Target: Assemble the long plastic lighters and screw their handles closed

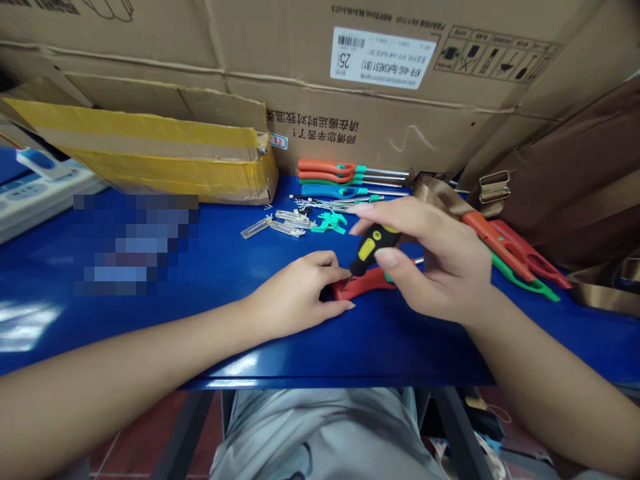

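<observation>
On a glossy blue worktop (200, 313) backed by a cardboard carton (350, 120), well in front of that carton, a red handle (363, 283) is pinched by the left hand (300, 293) and a black-and-yellow screwdriver (373, 248) is clasped by the curled right hand (445, 267).

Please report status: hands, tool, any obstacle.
Left hand pins red plastic handle on blue table. Right hand grips short black-and-yellow screwdriver, aimed at handle. Nothing between them.

A white label (383, 58) on cardboard box (150, 40) shows 25; small sticker (279, 141) shows 32.
</observation>
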A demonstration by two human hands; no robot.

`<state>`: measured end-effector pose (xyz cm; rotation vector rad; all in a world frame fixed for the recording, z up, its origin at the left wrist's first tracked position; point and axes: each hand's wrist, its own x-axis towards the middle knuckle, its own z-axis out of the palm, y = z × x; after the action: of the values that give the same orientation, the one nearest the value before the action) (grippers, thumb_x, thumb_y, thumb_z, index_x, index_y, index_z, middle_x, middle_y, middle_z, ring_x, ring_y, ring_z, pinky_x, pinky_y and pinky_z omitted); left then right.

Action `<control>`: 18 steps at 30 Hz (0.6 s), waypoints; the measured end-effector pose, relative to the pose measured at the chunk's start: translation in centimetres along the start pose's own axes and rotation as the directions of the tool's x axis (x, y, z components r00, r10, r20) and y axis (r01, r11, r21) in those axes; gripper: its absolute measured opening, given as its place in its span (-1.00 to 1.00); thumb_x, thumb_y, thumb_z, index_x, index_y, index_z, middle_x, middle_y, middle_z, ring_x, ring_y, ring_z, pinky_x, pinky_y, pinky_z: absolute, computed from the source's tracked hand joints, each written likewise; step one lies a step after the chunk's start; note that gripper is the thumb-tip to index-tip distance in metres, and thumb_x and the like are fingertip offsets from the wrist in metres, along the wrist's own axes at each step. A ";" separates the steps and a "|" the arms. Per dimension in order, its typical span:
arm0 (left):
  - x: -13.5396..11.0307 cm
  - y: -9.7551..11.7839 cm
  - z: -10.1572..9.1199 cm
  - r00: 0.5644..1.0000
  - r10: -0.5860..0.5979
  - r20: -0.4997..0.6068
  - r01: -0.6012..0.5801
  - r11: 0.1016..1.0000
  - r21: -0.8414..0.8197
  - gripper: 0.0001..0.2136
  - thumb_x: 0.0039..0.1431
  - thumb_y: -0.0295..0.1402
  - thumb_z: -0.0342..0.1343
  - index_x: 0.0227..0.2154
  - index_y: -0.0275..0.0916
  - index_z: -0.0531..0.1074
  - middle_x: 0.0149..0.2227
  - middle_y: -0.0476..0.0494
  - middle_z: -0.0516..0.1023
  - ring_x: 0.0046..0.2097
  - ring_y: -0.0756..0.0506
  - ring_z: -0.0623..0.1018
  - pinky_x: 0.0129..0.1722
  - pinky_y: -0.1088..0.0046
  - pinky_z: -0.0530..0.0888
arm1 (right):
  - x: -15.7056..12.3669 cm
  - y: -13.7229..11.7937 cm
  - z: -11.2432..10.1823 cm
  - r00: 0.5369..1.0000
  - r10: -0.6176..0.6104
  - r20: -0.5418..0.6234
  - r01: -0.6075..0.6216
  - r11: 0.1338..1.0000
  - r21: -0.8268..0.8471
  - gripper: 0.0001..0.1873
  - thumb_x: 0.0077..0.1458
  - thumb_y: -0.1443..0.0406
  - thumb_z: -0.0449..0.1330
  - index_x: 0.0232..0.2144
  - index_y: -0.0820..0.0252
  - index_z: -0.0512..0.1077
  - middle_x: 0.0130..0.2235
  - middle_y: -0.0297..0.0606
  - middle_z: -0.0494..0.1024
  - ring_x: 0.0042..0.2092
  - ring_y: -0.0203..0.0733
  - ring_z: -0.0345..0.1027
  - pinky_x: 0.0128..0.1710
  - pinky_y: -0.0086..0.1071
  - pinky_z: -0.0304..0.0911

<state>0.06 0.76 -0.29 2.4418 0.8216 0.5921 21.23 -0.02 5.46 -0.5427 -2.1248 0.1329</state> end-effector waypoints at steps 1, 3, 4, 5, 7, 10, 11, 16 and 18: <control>0.0 0.0 0.0 1.000 -0.007 0.000 0.007 1.000 0.001 -0.75 0.22 -0.31 0.28 -0.07 -0.26 0.57 -0.17 -0.16 0.52 -0.13 -0.15 0.56 -0.10 0.30 0.53 | 0.0 -0.1 -0.1 0.999 0.036 0.032 -0.037 0.999 0.027 -0.62 0.36 0.27 0.12 0.18 0.07 0.42 0.00 -0.18 0.63 -0.05 -0.11 0.56 -0.08 -0.20 0.54; 0.0 0.0 0.0 1.000 -0.018 0.001 0.018 1.000 0.000 -0.76 0.22 -0.30 0.29 -0.09 -0.25 0.58 -0.16 -0.17 0.53 -0.11 -0.16 0.56 -0.10 0.29 0.54 | -0.1 -0.4 -0.2 0.994 0.089 0.061 -0.094 0.993 0.078 -0.62 0.36 0.31 0.10 0.18 0.08 0.41 0.05 -0.16 0.61 -0.04 -0.12 0.57 -0.09 -0.22 0.55; 0.0 0.0 0.0 1.000 -0.023 -0.001 0.023 1.000 -0.002 -0.77 0.21 -0.30 0.29 -0.10 -0.25 0.58 -0.16 -0.17 0.53 -0.12 -0.16 0.57 -0.12 0.30 0.54 | -0.1 -0.4 -0.2 0.994 0.098 0.057 -0.102 0.991 0.086 -0.63 0.34 0.31 0.13 0.16 0.08 0.43 0.04 -0.16 0.62 -0.08 -0.13 0.57 -0.12 -0.23 0.55; -0.1 0.0 0.1 1.000 -0.027 -0.002 0.027 1.000 -0.006 -0.78 0.21 -0.31 0.29 -0.11 -0.25 0.58 -0.16 -0.16 0.53 -0.12 -0.16 0.57 -0.14 0.31 0.54 | -0.1 -0.4 -0.1 0.995 0.091 0.039 -0.093 0.993 0.078 -0.65 0.31 0.31 0.18 0.13 0.08 0.45 0.01 -0.18 0.63 -0.13 -0.14 0.57 -0.16 -0.24 0.55; 0.0 0.0 0.1 1.000 -0.030 0.003 0.030 0.999 -0.017 -0.79 0.20 -0.33 0.29 -0.11 -0.24 0.58 -0.18 -0.16 0.53 -0.13 -0.15 0.56 -0.15 0.32 0.53 | -0.1 -0.3 0.1 0.998 0.066 -0.021 -0.065 0.998 0.017 -0.69 0.26 0.27 0.26 0.05 0.06 0.49 -0.08 -0.24 0.65 -0.22 -0.17 0.55 -0.21 -0.24 0.54; 0.0 0.2 0.2 0.999 -0.042 0.020 0.043 0.999 -0.028 -0.79 0.21 -0.34 0.28 -0.11 -0.26 0.58 -0.19 -0.15 0.53 -0.14 -0.14 0.56 -0.12 0.31 0.53 | -0.1 0.1 0.2 0.994 0.038 -0.106 -0.050 0.993 -0.106 -0.73 0.19 0.20 0.34 -0.05 0.02 0.54 -0.21 -0.26 0.66 -0.29 -0.14 0.50 -0.25 -0.22 0.53; 0.0 0.2 0.2 0.999 -0.045 0.022 0.046 0.999 -0.027 -0.79 0.22 -0.34 0.28 -0.10 -0.26 0.58 -0.18 -0.16 0.53 -0.13 -0.14 0.55 -0.11 0.30 0.53 | -0.1 0.2 0.2 0.993 0.041 -0.109 -0.055 0.990 -0.130 -0.74 0.19 0.19 0.35 -0.06 0.02 0.54 -0.21 -0.25 0.66 -0.28 -0.13 0.50 -0.25 -0.21 0.53; 0.0 0.3 0.1 0.999 -0.033 -0.001 0.033 0.999 0.015 -0.72 0.21 -0.29 0.31 -0.04 -0.26 0.57 -0.23 -0.12 0.48 -0.17 -0.12 0.55 -0.14 0.33 0.53 | 0.0 0.1 -0.6 0.988 0.131 0.084 -0.127 0.990 -0.055 -0.59 0.41 0.19 0.03 0.23 0.04 0.36 0.07 -0.17 0.59 -0.05 -0.09 0.56 -0.08 -0.15 0.55; 0.0 0.3 0.1 0.999 -0.033 -0.003 0.033 0.999 0.027 -0.74 0.21 -0.29 0.30 -0.07 -0.25 0.58 -0.23 -0.12 0.48 -0.17 -0.13 0.55 -0.14 0.33 0.53 | 0.1 -0.1 -0.8 0.983 0.129 0.128 -0.130 0.991 -0.001 -0.57 0.42 0.23 0.00 0.28 0.04 0.31 0.10 -0.15 0.58 0.01 -0.09 0.55 -0.02 -0.16 0.54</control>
<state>0.19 0.53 -0.22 2.4470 0.8744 0.5752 21.84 -0.18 6.02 -0.6848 -2.2118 0.2549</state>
